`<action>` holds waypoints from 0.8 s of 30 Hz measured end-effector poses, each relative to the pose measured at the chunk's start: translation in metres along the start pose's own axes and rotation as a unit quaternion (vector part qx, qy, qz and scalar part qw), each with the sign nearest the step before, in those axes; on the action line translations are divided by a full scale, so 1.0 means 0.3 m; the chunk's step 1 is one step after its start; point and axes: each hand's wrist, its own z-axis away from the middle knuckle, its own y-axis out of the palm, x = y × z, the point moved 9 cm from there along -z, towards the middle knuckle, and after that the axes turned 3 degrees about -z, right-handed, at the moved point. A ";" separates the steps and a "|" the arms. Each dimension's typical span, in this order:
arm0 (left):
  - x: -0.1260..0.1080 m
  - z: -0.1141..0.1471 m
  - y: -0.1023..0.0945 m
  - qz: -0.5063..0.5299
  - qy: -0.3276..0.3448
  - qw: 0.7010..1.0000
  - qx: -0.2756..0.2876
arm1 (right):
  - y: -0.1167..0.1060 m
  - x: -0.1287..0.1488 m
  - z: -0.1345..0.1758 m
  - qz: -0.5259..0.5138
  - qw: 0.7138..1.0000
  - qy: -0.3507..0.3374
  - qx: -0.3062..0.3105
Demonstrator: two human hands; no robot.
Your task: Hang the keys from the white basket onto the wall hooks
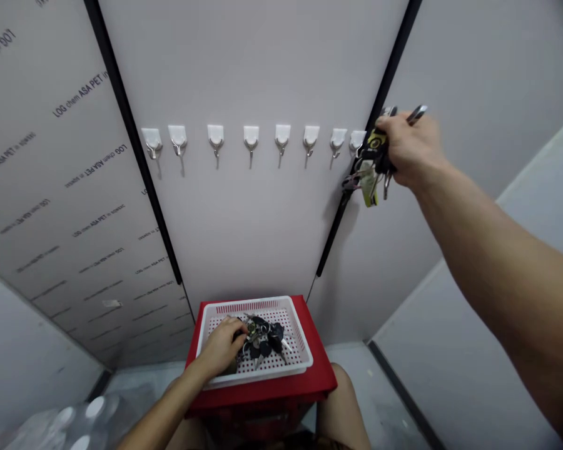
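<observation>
My right hand (410, 147) is raised at the right and closed on a bunch of keys (370, 165). Black and yellow-green tags and metal keys dangle below its fingers, beside the rightmost hook (356, 141). Down in the white plastic basket (303, 350), my left hand (223, 347) has its fingers curled against a pile of keys (265, 340). These have black heads, metal blades and rings. What exactly the left fingertips grip is partly hidden.
Several white adhesive hooks (251, 136) line the wall in a row. The basket stands on a red surface (321, 369) between the person's knees. Black strips (136, 134) run down the wall. Bottles with white caps (94, 409) stand at lower left.
</observation>
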 end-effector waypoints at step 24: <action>0.024 -0.041 0.061 0.437 -0.148 0.887 -0.040 | 0.492 -0.455 0.928 0.144 0.898 0.100 0.402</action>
